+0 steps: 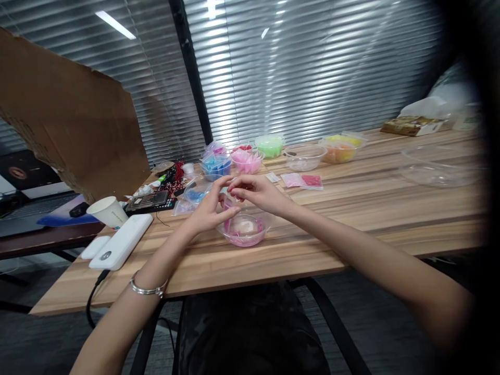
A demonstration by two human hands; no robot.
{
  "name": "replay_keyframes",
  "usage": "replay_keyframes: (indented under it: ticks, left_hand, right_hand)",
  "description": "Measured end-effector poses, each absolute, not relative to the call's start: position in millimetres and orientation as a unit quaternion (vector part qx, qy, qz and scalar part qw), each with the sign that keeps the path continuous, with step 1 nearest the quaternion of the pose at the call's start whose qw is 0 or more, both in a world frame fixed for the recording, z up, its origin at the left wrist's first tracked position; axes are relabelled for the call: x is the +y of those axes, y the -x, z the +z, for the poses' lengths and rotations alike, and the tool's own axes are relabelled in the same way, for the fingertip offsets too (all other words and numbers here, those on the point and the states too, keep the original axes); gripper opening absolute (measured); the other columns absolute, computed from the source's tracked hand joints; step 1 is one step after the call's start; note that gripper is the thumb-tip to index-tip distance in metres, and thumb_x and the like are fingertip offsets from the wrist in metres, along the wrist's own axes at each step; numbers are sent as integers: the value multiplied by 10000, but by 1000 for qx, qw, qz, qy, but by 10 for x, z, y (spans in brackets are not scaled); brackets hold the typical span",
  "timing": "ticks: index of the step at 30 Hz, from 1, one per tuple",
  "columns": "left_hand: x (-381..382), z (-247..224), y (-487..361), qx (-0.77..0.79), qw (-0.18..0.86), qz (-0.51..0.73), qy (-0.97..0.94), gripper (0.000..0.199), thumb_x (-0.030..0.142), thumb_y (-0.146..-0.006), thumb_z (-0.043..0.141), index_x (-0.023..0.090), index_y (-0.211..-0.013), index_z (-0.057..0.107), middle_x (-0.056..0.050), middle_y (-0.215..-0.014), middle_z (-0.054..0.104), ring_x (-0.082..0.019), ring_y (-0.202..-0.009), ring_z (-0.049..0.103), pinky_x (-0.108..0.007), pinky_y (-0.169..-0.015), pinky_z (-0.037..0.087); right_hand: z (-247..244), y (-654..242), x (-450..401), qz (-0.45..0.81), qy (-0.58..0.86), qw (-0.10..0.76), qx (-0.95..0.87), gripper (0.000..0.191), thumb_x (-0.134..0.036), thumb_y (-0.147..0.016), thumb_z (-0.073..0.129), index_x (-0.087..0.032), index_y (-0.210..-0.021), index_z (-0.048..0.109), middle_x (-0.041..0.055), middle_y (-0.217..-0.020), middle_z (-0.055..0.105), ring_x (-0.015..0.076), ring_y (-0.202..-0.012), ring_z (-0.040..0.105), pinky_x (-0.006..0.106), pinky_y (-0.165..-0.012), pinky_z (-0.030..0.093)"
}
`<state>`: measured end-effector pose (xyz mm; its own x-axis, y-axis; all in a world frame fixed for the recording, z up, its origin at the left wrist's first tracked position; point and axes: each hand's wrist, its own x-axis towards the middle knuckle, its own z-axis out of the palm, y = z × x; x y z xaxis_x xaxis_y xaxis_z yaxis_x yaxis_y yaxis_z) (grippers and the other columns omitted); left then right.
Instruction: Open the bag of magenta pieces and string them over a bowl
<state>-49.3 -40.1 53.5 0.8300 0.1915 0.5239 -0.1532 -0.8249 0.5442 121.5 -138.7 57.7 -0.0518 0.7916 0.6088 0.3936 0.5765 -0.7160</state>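
Just above a clear plastic bowl (245,241) with pink bits inside, both my hands come together. My left hand (213,211) is closed round a small clear bag (227,214) with a magenta tint, which hangs down over the bowl's left side. The fingers of my right hand (260,191) are pinched together at the bag's top, close to my left fingertips. What sits between the right fingertips is too small to make out. Behind my left hand stands another clear bowl (192,194) with blue contents.
At the back are bowls of blue packets (216,165), pink packets (249,162), green (269,147) and orange packets (339,152). Flat pink and red packets (311,181) lie mid-table. A power bank (122,242) and paper cup (108,212) are left; a clear container (435,174) is right.
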Motion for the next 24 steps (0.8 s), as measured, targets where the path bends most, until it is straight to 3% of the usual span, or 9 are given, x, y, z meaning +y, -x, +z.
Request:
replay_keyframes:
  ticks: [7, 12, 24]
  left_hand:
    - [-373, 532, 479, -6, 238, 317, -918, 636, 411, -847, 613, 273, -1384, 303, -109, -1404, 378, -286, -1305, 375, -468, -1094, 349]
    - [-369, 531, 472, -17, 228, 324, -918, 623, 405, -858, 600, 260, -1389, 307, -121, -1406, 384, -295, -1299, 387, -471, -1084, 361]
    - [-364, 530, 471, -15, 234, 317, -919, 641, 399, -854, 609, 268, -1399, 300, -123, -1414, 381, -296, -1299, 394, -452, -1051, 404]
  right_hand:
    - [569, -1218, -1385, 175, 431, 537, -703, 140, -240, -886, 559, -171, -964, 654, 43, -945, 649, 148, -815, 600, 297, -727, 489]
    - [581, -1208, -1401, 175, 435, 534, -703, 128, -197, -878, 563, -189, -969, 653, 44, -998, 654, 160, -913, 614, 311, -800, 496]
    - [575, -1208, -1400, 157, 442, 530, -706, 130, -185, -877, 567, -181, -949, 676, 41, -949, 674, 150, -841, 621, 305, -752, 499]
